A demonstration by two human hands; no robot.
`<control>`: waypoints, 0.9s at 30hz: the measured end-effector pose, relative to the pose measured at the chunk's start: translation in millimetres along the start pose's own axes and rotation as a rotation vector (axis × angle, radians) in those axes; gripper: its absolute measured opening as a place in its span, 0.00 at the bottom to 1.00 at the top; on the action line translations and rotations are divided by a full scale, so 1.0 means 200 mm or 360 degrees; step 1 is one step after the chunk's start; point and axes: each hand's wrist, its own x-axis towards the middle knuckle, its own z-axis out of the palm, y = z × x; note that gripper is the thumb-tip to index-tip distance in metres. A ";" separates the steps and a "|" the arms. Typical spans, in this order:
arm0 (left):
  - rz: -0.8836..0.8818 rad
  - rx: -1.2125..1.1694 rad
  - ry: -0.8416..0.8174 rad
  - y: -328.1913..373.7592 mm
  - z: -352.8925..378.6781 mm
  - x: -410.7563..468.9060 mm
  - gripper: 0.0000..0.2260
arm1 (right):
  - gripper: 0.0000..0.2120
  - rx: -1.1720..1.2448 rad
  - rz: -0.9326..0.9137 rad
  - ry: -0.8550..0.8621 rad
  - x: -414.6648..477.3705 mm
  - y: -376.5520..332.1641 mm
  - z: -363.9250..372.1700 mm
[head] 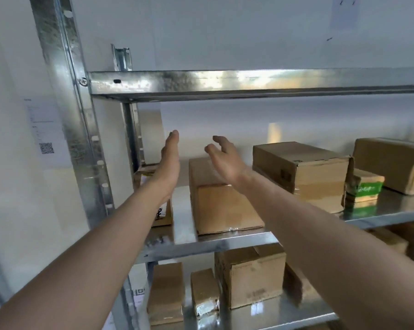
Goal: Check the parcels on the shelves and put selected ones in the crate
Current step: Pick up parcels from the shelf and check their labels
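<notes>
On the middle shelf (208,245), below the raised left hand (170,160) and right hand (222,158), both spread and holding nothing, lies a long cardboard parcel (221,207), stiff-sided and, as far as the blur allows, probably light, best gripped by its long sides.

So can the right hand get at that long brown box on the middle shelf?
Probably yes. The right hand hovers open right over the long brown box, nothing lies on top of it, and bare shelf on its left leaves room to grip.
</notes>
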 end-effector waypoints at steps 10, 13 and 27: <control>-0.0512 -0.0045 0.0271 -0.19 0.28 -0.08 0.38 | 0.20 0.0022 0.0427 -0.0123 0.09 0.49 -0.42; -0.0674 -0.0148 0.0337 -0.21 0.31 -0.08 0.30 | 0.12 0.0064 0.0572 -0.0187 0.10 0.50 -0.44; -0.0643 -0.0439 0.0244 -0.13 0.24 -0.13 0.37 | 0.21 0.0431 0.0605 -0.0111 0.00 0.50 -0.51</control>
